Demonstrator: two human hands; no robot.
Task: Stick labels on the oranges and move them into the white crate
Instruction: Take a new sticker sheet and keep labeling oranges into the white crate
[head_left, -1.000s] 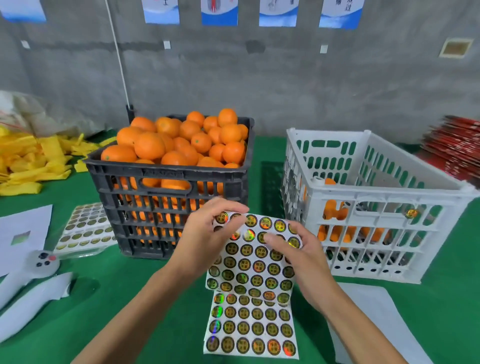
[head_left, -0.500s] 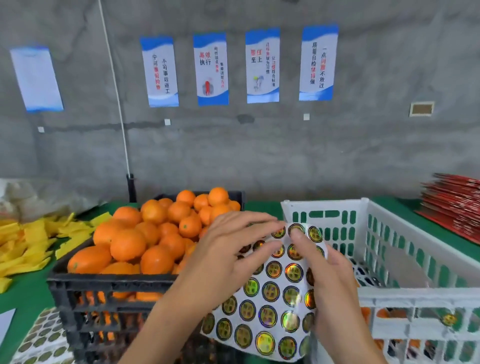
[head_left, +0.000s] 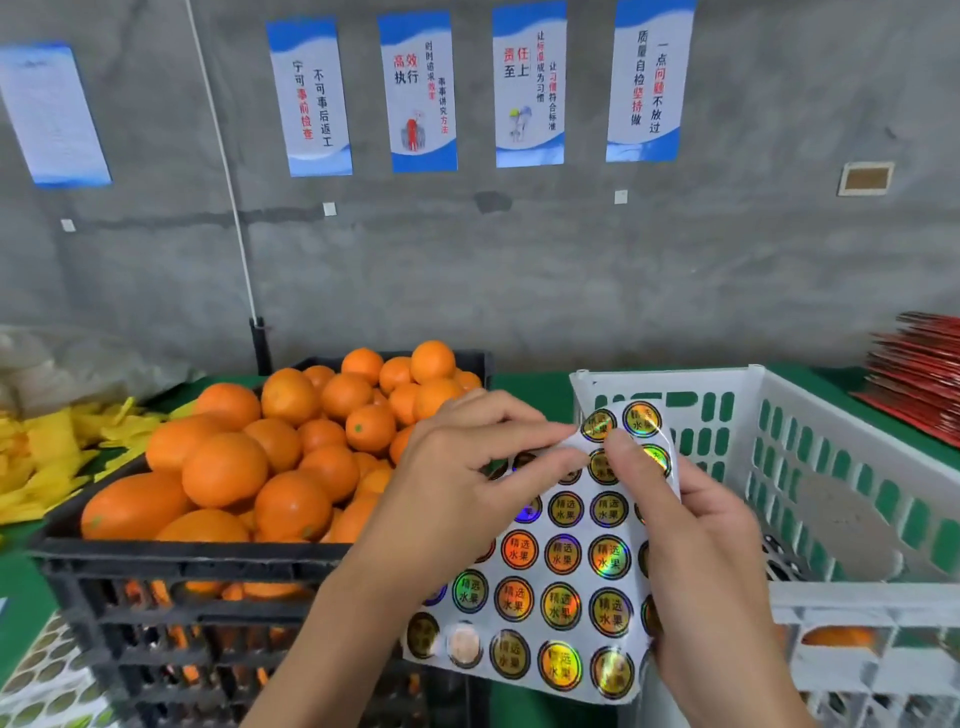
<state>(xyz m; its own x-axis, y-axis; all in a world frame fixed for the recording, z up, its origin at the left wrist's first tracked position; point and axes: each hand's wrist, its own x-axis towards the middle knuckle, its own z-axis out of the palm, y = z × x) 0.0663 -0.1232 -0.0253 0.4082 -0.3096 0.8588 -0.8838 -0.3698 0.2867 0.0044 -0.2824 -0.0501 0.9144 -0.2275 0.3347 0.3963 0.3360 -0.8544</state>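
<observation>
Indoors, we stand at a green-covered desk (head_left: 530, 387) set against a bare grey concrete wall (head_left: 519, 270) hung with four blue-and-white posters (head_left: 530, 85) and a fifth sheet at far left. A black crate (head_left: 171, 587) heaped with oranges (head_left: 291, 452) sits left of centre; the white crate (head_left: 857, 603) stands just beside it on the right, with at least one orange visible low through its slats. Yellow scraps (head_left: 47, 457) lie at the left edge, a red stack (head_left: 919, 374) at the right, and more sticker sheets (head_left: 47, 680) at bottom left. We hold a label sheet (head_left: 561, 577) of round holographic stickers in front of the gap between the two crates. Our left hand (head_left: 462, 483) curls over the sheet's top edge, fingertips pinching it near the upper corner. Our right hand (head_left: 711, 566) grips the sheet's right side, its thumb pressed on the face near the top stickers.
</observation>
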